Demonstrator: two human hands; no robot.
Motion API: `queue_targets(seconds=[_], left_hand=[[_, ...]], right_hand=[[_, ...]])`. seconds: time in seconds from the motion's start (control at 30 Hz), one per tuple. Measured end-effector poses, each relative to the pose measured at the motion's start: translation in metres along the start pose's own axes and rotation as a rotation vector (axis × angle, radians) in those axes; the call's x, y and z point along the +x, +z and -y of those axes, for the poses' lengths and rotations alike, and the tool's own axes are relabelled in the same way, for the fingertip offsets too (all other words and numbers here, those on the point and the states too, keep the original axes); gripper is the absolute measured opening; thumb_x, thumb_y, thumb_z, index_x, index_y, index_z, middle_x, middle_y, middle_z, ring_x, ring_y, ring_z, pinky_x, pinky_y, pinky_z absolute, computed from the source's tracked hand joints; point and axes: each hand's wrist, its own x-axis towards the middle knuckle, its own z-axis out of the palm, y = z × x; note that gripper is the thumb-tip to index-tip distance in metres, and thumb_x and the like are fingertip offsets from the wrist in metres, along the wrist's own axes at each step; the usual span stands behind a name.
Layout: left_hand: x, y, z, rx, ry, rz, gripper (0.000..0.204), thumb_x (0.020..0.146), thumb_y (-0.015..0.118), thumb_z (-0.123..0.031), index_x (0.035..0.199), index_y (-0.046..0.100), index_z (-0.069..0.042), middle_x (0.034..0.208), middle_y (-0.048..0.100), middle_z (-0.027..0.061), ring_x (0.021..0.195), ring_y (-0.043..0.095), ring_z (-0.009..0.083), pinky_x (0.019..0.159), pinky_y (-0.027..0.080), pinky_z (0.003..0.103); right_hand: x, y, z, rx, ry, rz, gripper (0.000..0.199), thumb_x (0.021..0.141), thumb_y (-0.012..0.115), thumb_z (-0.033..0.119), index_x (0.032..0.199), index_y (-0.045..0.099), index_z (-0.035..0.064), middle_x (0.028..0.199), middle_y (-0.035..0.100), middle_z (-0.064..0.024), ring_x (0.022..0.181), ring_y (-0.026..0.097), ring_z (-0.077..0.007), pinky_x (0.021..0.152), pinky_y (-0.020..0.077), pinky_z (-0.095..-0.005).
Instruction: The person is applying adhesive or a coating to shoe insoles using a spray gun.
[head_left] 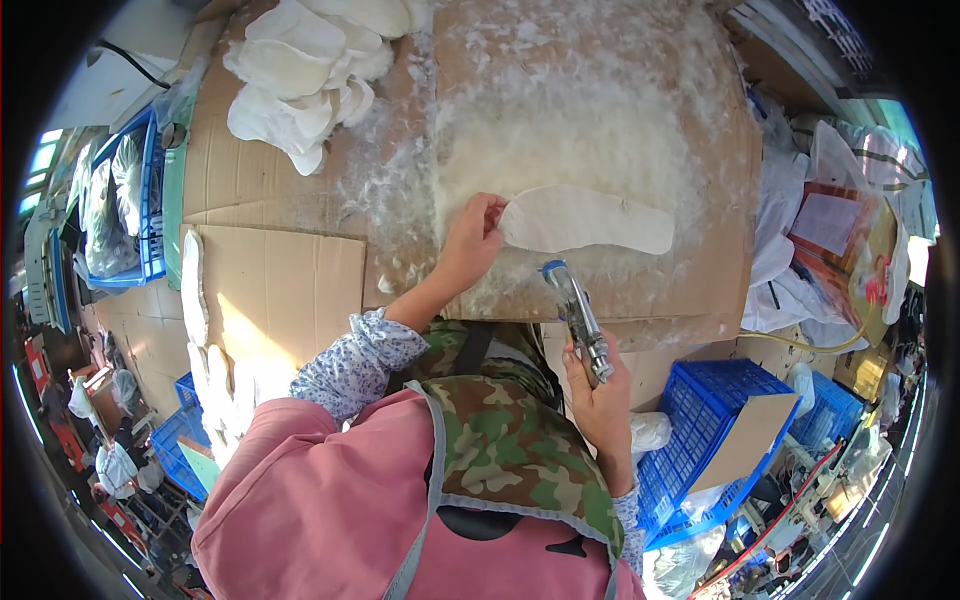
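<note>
A cream-white insole point(585, 220) lies flat on the fibre-strewn cardboard worktop point(400, 262). Its left end is pinched between the thumb and fingers of my left hand point(474, 238). My right hand point(598, 385), near the worktop's front edge, is wrapped round a metal spray gun point(580, 318). The gun's blue-ringed head points up toward the insole, a short gap below its edge. Part of the gun's handle is hidden by my fingers. At the far left of the worktop rests a loose pile of similar white insoles point(300, 75).
A cardboard sheet point(280, 290) sits at the left, with more insoles point(196, 290) along its outer side. Blue plastic crates stand at the left point(152, 195) and lower right point(690, 420). White plastic bags and a yellow hose point(825, 346) lie at the right.
</note>
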Motion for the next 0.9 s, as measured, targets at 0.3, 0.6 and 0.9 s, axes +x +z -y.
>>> queue_targets(seconds=[0.3,0.6,0.9], left_hand=[[0.0,0.001,0.0,-0.032,-0.013,-0.032,0.035,0.076,0.051,0.013,0.109,0.048,0.0,0.091,0.056,0.0089,0.081,0.056,0.0163,0.074,0.048,0.028],[-0.002,-0.001,0.003,-0.006,-0.046,0.007,0.041,0.079,0.05,0.013,0.117,0.046,-0.003,0.102,0.056,0.0045,0.088,0.055,0.0094,0.076,0.045,0.022],[-0.002,0.003,0.005,-0.096,0.033,-0.038,0.038,0.078,0.051,0.01,0.114,0.049,-0.002,0.096,0.057,0.0092,0.08,0.055,0.0151,0.073,0.047,0.027]], right_hand=[[0.003,-0.008,0.002,-0.058,0.001,-0.059,0.026,0.091,0.059,0.011,0.115,0.052,0.0029,0.083,0.062,-0.0103,0.073,0.059,-0.019,0.068,0.0469,-0.0305],[0.004,-0.022,-0.005,-0.089,-0.026,-0.133,0.028,0.091,0.059,0.009,0.117,0.052,0.0019,0.081,0.063,-0.0094,0.072,0.06,-0.0173,0.067,0.0477,-0.0299],[0.006,-0.032,-0.007,-0.108,-0.064,-0.209,0.028,0.09,0.058,0.007,0.116,0.051,0.0011,0.082,0.063,-0.0091,0.072,0.061,-0.018,0.069,0.0485,-0.0303]])
